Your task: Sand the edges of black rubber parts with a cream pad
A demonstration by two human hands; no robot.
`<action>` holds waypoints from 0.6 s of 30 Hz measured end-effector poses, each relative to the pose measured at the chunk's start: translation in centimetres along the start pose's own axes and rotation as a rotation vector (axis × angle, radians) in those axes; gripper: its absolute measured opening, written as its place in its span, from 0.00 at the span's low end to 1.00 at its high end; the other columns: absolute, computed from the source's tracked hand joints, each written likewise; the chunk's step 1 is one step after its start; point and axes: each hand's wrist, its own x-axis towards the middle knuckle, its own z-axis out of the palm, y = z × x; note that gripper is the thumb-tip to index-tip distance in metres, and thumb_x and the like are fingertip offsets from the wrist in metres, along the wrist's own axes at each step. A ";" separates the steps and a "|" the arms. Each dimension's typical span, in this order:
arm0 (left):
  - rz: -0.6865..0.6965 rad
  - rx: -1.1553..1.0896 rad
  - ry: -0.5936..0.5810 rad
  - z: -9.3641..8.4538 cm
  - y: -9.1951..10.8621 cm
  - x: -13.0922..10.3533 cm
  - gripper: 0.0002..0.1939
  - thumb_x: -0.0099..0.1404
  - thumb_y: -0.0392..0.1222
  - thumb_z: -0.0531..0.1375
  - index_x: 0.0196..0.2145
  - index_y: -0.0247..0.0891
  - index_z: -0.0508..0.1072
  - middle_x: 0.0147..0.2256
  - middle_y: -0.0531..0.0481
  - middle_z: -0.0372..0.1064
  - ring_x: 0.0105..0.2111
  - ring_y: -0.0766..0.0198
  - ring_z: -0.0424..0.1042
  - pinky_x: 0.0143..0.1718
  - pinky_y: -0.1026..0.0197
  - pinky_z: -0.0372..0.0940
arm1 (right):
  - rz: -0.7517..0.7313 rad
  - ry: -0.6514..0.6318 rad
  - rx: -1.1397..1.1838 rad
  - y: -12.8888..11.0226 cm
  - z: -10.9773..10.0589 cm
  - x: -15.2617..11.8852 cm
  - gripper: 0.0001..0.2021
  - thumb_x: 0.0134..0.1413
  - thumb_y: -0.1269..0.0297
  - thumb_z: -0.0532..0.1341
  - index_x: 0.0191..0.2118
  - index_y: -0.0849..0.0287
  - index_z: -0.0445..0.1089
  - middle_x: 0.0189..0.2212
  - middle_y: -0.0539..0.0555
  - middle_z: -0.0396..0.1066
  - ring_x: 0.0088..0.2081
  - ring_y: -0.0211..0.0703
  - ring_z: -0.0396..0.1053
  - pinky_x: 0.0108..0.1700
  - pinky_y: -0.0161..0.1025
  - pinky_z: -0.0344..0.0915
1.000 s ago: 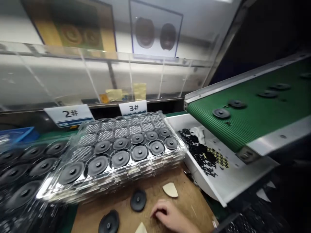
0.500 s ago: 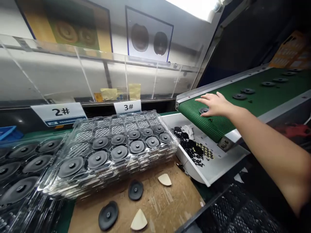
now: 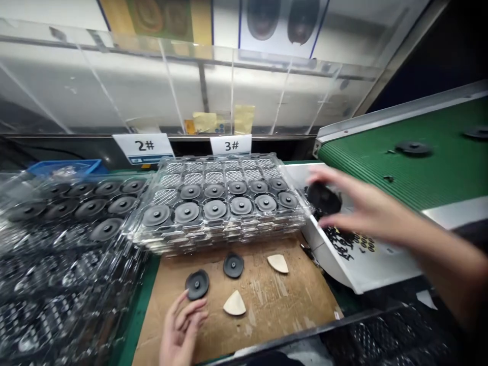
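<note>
Currently, the top clear tray point(image 3: 219, 227) of the stack on the counter appears to be just under half loaded: 11 black discs sit in its pockets, 6 along the front row and 5 in the next. The left-end pocket of that second row and the 2 rear rows hold no disc, and seem to be what is left. The right hand point(image 3: 356, 203) has its fingers moderately spread, with the held disc point(image 3: 324, 198) between fingers and thumb, above the white chute tray point(image 3: 353, 279) and beside the green belt point(image 3: 366, 155). The held disc is tilted, its dark face toward the viewer; its long axis appears to run from upper left to lower right, though blur prevents certainty. The left hand point(image 3: 183, 328) is half open with fingers curled, fingertips at the near edge of the left disc point(image 3: 197, 284), without closing on it; contact cannot be confirmed. The left disc and the second loose disc point(image 3: 233, 266) lie on the brown board point(image 3: 282, 312), hubs up; both are too nearly round to assign a long axis.
</note>
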 end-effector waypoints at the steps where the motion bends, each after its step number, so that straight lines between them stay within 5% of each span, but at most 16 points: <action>1: 0.005 -0.043 -0.055 1.2 0.4 -0.5 0.28 0.51 0.50 0.63 0.48 0.44 0.62 0.39 0.48 0.73 0.38 0.59 0.72 0.42 0.61 0.63 | -0.067 -0.010 0.056 -2.2 2.6 -1.4 0.36 0.44 0.50 0.63 0.59 0.54 0.53 0.53 0.57 0.62 0.56 0.56 0.56 0.59 0.56 0.45; 3: -0.026 -0.187 -0.220 3.3 0.9 -1.6 0.39 0.46 0.52 0.66 0.53 0.44 0.57 0.46 0.41 0.70 0.49 0.53 0.66 0.49 0.58 0.59 | -0.131 -0.091 0.194 -5.6 7.8 -4.3 0.40 0.41 0.51 0.66 0.60 0.50 0.49 0.54 0.57 0.60 0.58 0.59 0.52 0.60 0.63 0.37; 6: -0.233 -0.416 -0.492 5.2 0.7 -2.7 0.56 0.37 0.57 0.68 0.59 0.45 0.45 0.50 0.36 0.65 0.52 0.46 0.63 0.50 0.52 0.57 | -0.095 -0.236 0.471 -8.4 14.6 -8.1 0.46 0.35 0.48 0.68 0.61 0.51 0.48 0.56 0.60 0.57 0.59 0.61 0.50 0.58 0.62 0.47; 9: -0.420 -0.479 -0.630 5.0 0.1 -3.0 0.54 0.38 0.53 0.69 0.59 0.45 0.47 0.51 0.36 0.64 0.48 0.47 0.67 0.47 0.51 0.59 | -0.008 -0.216 0.714 -9.7 19.2 -10.9 0.45 0.36 0.49 0.67 0.61 0.51 0.49 0.58 0.60 0.55 0.59 0.58 0.50 0.57 0.53 0.54; 15: -0.679 -0.523 -0.578 1.9 -0.3 -3.4 0.47 0.43 0.47 0.69 0.58 0.46 0.52 0.55 0.38 0.59 0.48 0.46 0.67 0.44 0.54 0.62 | 0.070 -0.241 0.732 -10.8 21.9 -13.4 0.47 0.35 0.52 0.69 0.62 0.52 0.47 0.58 0.59 0.55 0.58 0.58 0.52 0.56 0.53 0.56; 18: -0.680 -0.591 -0.438 0.3 0.4 -3.5 0.50 0.48 0.44 0.66 0.60 0.48 0.40 0.53 0.37 0.62 0.48 0.47 0.67 0.48 0.50 0.60 | 0.139 -0.221 0.528 -10.2 22.0 -12.7 0.27 0.48 0.57 0.62 0.56 0.49 0.59 0.56 0.56 0.58 0.56 0.54 0.55 0.54 0.52 0.58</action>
